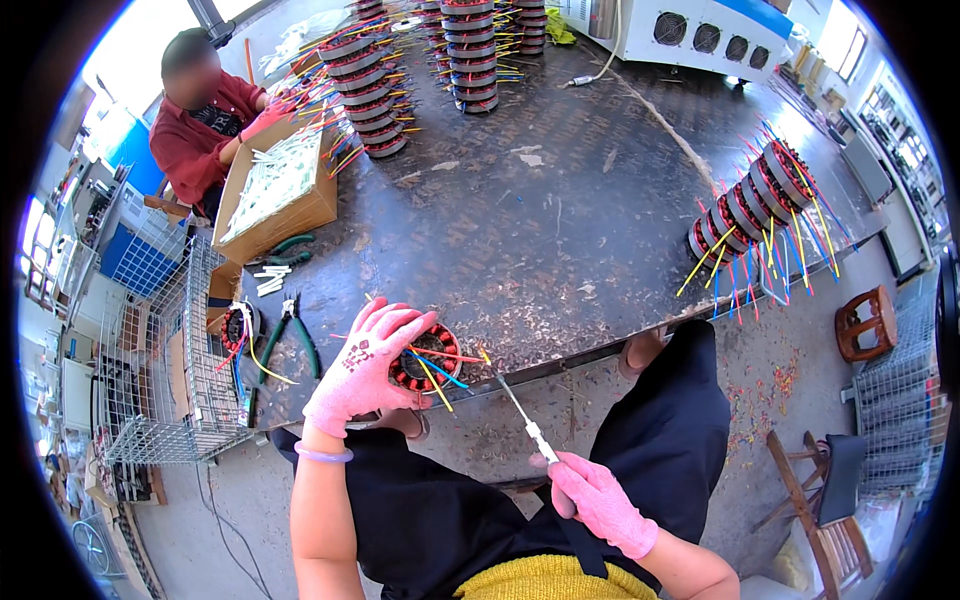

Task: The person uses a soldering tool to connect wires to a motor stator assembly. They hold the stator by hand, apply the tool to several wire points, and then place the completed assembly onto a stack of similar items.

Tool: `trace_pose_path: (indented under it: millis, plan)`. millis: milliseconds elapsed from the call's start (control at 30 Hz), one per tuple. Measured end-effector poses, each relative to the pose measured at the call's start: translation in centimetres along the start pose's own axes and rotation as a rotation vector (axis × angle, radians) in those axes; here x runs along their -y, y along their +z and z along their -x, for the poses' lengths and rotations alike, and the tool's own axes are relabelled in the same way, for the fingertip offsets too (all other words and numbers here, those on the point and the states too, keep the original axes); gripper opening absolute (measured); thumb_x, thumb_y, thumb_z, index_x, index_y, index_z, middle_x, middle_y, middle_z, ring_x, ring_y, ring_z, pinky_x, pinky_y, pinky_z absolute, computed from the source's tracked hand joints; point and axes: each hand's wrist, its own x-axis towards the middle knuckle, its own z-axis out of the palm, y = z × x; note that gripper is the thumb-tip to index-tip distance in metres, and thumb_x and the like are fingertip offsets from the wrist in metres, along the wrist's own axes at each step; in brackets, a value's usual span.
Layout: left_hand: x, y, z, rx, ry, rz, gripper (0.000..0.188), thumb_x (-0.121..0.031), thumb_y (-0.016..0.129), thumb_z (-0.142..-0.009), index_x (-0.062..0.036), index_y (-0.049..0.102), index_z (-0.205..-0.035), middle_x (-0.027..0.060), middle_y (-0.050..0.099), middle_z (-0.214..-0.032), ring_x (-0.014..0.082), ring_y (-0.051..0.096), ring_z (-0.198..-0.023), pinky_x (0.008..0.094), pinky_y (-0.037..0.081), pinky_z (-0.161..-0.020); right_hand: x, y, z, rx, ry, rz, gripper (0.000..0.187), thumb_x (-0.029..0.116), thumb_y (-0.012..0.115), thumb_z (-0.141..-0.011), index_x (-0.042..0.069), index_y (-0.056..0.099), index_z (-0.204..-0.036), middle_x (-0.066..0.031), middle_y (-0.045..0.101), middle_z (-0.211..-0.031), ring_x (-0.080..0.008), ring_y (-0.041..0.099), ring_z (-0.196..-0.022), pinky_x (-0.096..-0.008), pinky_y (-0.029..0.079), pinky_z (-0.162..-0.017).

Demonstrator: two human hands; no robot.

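Note:
At the table's front edge, my left hand [365, 365], in a pink glove, grips a motor stator [452, 372] with red coils around its ring. Red, yellow and blue wires poke out of the stator toward the right. My gloved right hand [600, 500] is closed around the handle of a slim tool [513, 398] with a thin metal shaft and a white section near the fingers; its exact kind is unclear. The tool's tip lies close to the wire ends, just right of the stator; whether it touches them I cannot tell.
Green-handled pliers [303, 340], another stator [236, 328] and short white tubes [270, 284] lie to the left. Behind them stands a cardboard box [300, 212] of white sleeves, with a person [195, 140] beside it. Stator stacks [372, 100] rise at the back; a leaning stack [750, 205] lies right.

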Motion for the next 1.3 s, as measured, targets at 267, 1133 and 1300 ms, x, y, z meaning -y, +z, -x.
trace_pose_path:
  millis: [267,1133,1300]
  plan:
    - [0.0,-0.3,0.1,-0.004,-0.006,0.013,0.1,-0.032,0.09,-0.049,-0.0073,0.054,-0.138,0.0136,0.055,-0.132,0.0334,0.047,-0.131,0.0517,0.024,-0.122,0.4,0.0,0.1,0.019,0.022,-0.066,0.038,0.022,0.05,-0.106,-0.002,0.054,-0.136,0.0049,0.045,-0.069,-0.0051,0.04,-0.063,-0.0216,0.032,-0.058]
    - [0.9,0.4,1.1,-0.021,0.046,0.062,0.104,-0.041,0.087,-0.056,-0.0119,0.046,-0.147,0.0128,0.052,-0.135,0.0345,0.042,-0.134,0.0517,0.019,-0.121,-1.3,-0.3,0.2,-0.06,-0.156,0.072,0.032,0.025,0.049,-0.105,0.003,0.066,-0.121,0.0076,0.042,-0.063,-0.0019,0.032,-0.052,-0.0202,0.022,-0.047]
    - [1.0,0.6,1.2,-0.028,0.039,0.072,0.105,-0.04,0.087,-0.055,-0.012,0.045,-0.147,0.0129,0.052,-0.135,0.0345,0.042,-0.135,0.0518,0.019,-0.122,-1.4,-0.3,0.2,-0.066,-0.169,0.097,0.032,0.026,0.049,-0.105,0.004,0.066,-0.121,0.0078,0.041,-0.062,-0.0019,0.032,-0.051,-0.0202,0.021,-0.046]
